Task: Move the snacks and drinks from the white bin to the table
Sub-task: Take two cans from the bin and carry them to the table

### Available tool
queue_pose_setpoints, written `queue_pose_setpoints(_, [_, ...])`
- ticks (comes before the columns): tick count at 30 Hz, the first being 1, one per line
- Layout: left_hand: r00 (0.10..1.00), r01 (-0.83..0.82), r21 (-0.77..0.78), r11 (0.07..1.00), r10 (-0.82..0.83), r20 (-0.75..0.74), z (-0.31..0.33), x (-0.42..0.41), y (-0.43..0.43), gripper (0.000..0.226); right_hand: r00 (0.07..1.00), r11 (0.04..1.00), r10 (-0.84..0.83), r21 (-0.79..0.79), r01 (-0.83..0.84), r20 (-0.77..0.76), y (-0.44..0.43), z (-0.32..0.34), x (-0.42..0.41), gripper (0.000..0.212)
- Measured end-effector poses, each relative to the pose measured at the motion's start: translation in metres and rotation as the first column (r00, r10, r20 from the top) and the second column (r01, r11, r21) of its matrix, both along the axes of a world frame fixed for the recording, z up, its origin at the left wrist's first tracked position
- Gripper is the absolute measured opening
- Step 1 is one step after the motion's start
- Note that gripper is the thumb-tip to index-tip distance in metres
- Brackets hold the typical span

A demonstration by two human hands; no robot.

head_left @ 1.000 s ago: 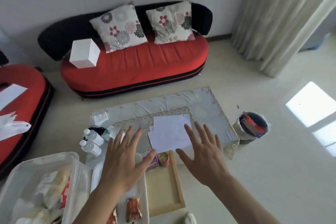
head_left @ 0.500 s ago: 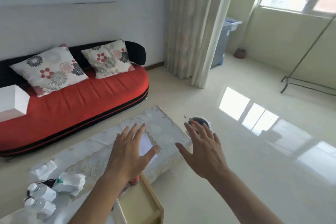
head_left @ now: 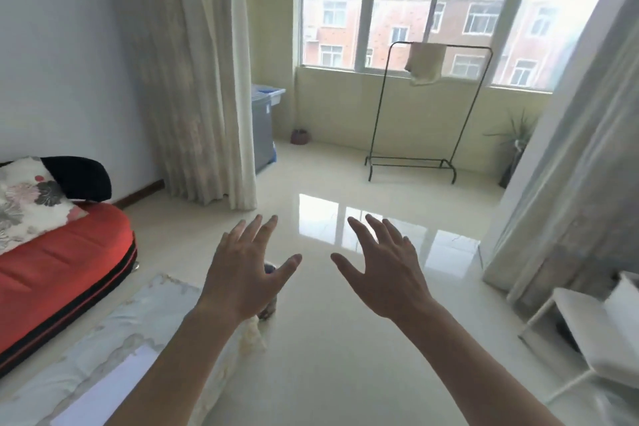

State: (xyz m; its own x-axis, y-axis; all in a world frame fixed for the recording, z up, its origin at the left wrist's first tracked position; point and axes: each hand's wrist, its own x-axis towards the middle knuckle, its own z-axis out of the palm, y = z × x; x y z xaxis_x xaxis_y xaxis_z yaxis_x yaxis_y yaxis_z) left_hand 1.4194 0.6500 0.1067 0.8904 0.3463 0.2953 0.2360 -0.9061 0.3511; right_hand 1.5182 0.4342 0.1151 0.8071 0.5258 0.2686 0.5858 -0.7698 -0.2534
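Progress impossible to judge here: no white bin, no snacks, no drinks anywhere in view. Only a corner of the table (head_left: 114, 339) visible at 7 o'clock, draped in a pale cloth with a white sheet of paper (head_left: 103, 394) lying on it; nothing edible seen on that part. Task's things presumably out of frame, down and toward 8 o'clock, but that only a guess.

Left hand (head_left: 242, 273) raised at centre, back toward the camera, fingers spread wide, thumb pointing toward 3 o'clock, holding nothing. Right hand (head_left: 383, 270) just beside it toward 3 o'clock, likewise splayed flat, thumb toward 9 o'clock, empty. Thumbs near each other, not touching. Both forearms reaching up from 6 o'clock, over bare glossy floor rather than over the table. Red sofa (head_left: 52, 270) at 9 o'clock, clothes rack (head_left: 428, 114) at 1 o'clock.
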Motion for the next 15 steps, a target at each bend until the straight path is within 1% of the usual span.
queue_pose_setpoints(2, [0.998, 0.062, 0.007, 0.998, -0.062, 0.031, 0.01, 0.027, -0.032, 0.095, 0.998, 0.998, -0.055, 0.035, 0.056, -0.004, -0.037, 0.004, 0.012, 0.085])
queue_pose_setpoints(6, [0.98, 0.194, 0.027, 0.981, -0.195, 0.049, 0.019, 0.079, -0.111, 0.092, 0.986, 0.983, -0.17, 0.078, 0.169, 0.002, -0.118, 0.002, 0.032, 0.088])
queue_pose_setpoints(9, [0.959, 0.275, 0.03, 0.961, -0.276, 0.069, 0.019, 0.116, -0.18, 0.091, 0.968, 0.963, -0.251, 0.105, 0.249, -0.001, -0.187, -0.003, 0.046, 0.085])
queue_pose_setpoints(15, [0.897, 0.438, -0.012, 0.899, -0.436, 0.078, 0.001, 0.177, -0.338, 0.095, 0.904, 0.903, -0.427, 0.063, 0.426, 0.005, -0.34, -0.021, 0.068, 0.079])
